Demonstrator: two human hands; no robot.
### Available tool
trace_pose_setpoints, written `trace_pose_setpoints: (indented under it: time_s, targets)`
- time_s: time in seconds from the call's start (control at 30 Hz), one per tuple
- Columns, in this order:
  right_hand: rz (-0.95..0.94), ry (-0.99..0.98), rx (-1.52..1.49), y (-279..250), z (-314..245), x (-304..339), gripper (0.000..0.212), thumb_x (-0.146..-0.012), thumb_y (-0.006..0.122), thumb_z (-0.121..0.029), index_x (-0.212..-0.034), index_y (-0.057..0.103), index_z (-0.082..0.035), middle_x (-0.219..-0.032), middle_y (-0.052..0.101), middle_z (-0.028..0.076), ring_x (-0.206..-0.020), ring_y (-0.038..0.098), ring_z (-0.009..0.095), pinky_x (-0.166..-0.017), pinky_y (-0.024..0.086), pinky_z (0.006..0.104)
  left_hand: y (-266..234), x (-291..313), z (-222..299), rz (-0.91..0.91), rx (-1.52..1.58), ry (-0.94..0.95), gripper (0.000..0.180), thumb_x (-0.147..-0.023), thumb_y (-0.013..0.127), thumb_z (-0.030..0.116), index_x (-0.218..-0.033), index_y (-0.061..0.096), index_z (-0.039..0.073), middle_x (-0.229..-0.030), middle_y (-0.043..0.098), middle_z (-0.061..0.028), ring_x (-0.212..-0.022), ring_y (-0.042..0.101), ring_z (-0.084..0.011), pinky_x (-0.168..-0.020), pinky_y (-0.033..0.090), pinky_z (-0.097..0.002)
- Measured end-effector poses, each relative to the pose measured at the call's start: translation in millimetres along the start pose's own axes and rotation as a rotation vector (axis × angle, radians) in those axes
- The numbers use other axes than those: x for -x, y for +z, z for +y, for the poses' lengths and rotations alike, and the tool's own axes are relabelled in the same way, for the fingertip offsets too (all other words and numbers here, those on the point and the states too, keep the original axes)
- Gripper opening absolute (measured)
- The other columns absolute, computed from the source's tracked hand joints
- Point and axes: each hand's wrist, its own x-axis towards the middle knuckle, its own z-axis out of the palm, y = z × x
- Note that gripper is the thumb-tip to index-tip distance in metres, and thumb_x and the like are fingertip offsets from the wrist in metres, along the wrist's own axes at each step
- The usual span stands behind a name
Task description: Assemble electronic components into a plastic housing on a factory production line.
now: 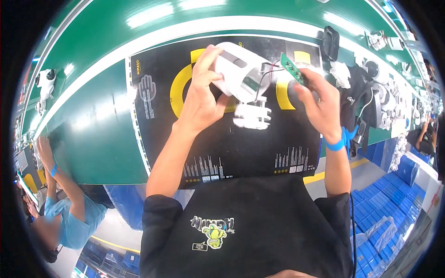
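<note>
My left hand (201, 95) is wrapped round a white cylindrical plastic housing (228, 73), which is tilted with its open end toward the right. Below that opening a white ribbed piece (252, 116) shows, too bright to make out whether it is joined to the housing. A small green circuit board (291, 68) is pinched in my right hand (321, 102), just right of the opening. Thin dark and red wires (265, 73) run from the board to the housing. Inside the housing a greenish part shows in shadow. A blue band (340, 141) circles my right wrist.
Under my hands lies a black printed mat (204, 139) with yellow shapes, on a green bench (102, 157). A black case-like object (330, 42) and several white camera-like units (382, 104) stand at right. At left, a co-worker in a blue shirt (81, 222) rests an arm on the bench.
</note>
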Motion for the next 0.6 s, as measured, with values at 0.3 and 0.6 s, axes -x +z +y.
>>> trace_pose_setpoints:
  time_s: [0.3,0.6]
  targets:
    - [-0.138,-0.2,0.29,-17,-61,7,0.038,-0.075,0.071,-0.004,-0.112,0.062,-0.002,-0.066,0.048,0.007,-0.05,0.046,0.014,-0.046,0.035,0.0265,4,-2,5,-0.046,-0.162,0.009,0.089,-0.044,0.085,0.016,-0.121,0.042,0.009,-0.126,0.04,-0.0145,-0.12,0.037,-0.0375,-0.094,0.038,-0.0483]
    - [-0.236,-0.133,0.251,-10,-81,1,0.034,-0.075,0.071,-0.005,-0.108,0.064,-0.002,-0.063,0.049,0.008,-0.045,0.042,0.015,-0.045,0.034,0.028,4,1,7,-0.074,0.065,0.026,0.092,-0.045,0.087,0.011,-0.122,0.036,0.011,-0.126,0.052,-0.0161,-0.118,0.046,-0.0371,-0.098,0.038,-0.0451]
